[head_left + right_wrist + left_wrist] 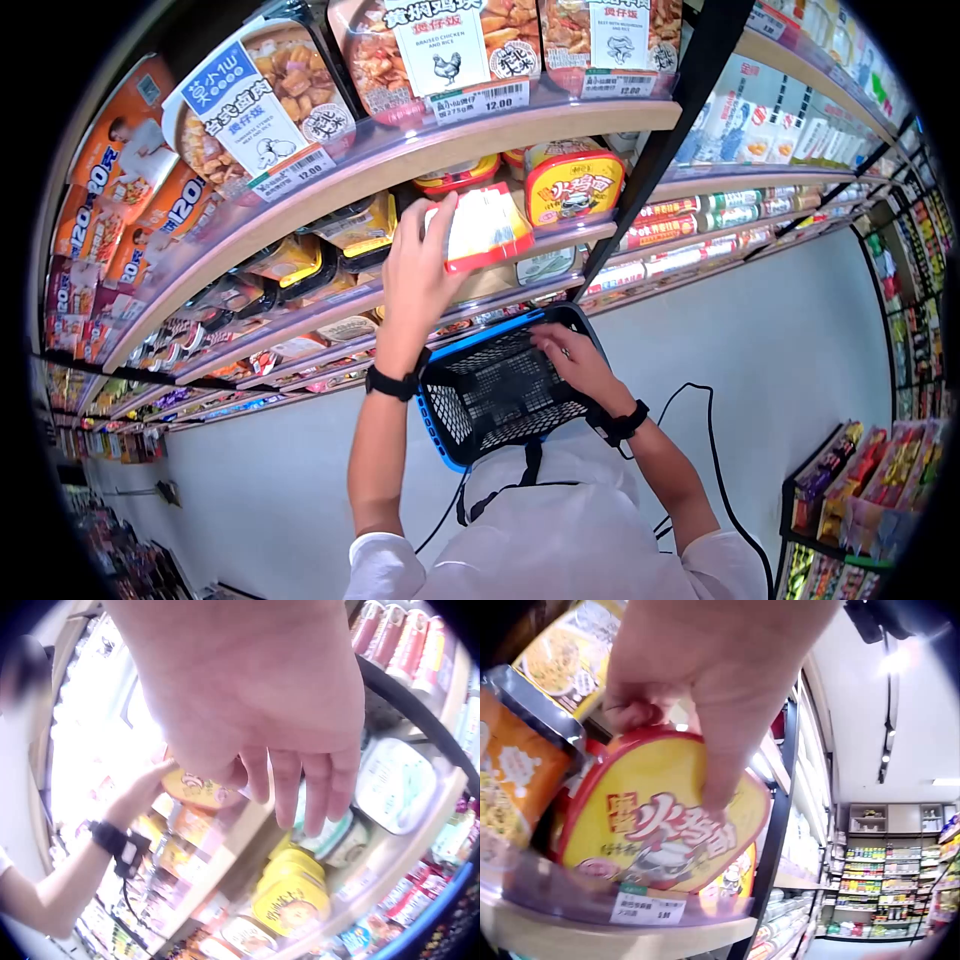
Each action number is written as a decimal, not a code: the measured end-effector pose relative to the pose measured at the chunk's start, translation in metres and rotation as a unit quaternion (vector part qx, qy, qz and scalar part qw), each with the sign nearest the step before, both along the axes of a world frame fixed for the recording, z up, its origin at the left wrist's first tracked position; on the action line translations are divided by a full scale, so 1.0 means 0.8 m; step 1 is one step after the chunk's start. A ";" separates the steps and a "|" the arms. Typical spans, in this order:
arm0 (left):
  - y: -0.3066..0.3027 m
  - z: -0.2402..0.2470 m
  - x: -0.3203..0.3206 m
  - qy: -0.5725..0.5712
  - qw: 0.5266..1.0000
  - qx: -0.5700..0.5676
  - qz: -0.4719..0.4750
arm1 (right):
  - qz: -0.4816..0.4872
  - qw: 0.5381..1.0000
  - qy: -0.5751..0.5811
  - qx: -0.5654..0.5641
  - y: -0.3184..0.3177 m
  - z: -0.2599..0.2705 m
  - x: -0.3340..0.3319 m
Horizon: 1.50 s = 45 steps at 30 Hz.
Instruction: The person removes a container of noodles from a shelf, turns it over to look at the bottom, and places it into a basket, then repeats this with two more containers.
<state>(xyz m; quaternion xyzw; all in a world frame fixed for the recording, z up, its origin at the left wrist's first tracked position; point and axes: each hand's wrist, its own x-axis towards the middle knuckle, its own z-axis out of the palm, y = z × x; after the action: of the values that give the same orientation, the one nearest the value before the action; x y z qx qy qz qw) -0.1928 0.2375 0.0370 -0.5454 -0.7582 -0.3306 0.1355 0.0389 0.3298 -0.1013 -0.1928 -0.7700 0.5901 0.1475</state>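
Observation:
The left hand (415, 275) grips a red-edged yellow noodle box (488, 228) by its edge, at the front of a shelf. In the left wrist view, the thumb of the left hand (705, 682) lies on the face of the yellow box (660, 817), fingers behind its top edge. A similar yellow-and-red box (575, 188) stands to its right on the shelf. The right hand (575, 362) hangs over the black basket (432, 400) with loosely bent fingers, holding nothing. The right wrist view shows the right hand (262, 697) with fingers pointing down.
Rice meal boxes (265, 95) line the upper curved shelf (400, 165). Black-and-yellow boxes (360, 228) stand left of the left hand. A dark upright post (640, 190) divides the shelves. A snack rack (850, 490) stands at the right, and a black cable (712, 440) hangs beside the person.

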 end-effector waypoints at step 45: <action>-0.135 0.081 0.099 0.064 0.978 -0.196 0.035 | 0.774 0.418 0.457 -0.133 -0.154 0.381 0.015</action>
<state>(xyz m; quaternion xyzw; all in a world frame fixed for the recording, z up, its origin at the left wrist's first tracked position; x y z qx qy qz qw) -0.1134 0.1294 0.1018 -0.5544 -0.8167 -0.1348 0.0859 0.0507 0.2070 0.2035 0.7654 -0.3249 0.5512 -0.0685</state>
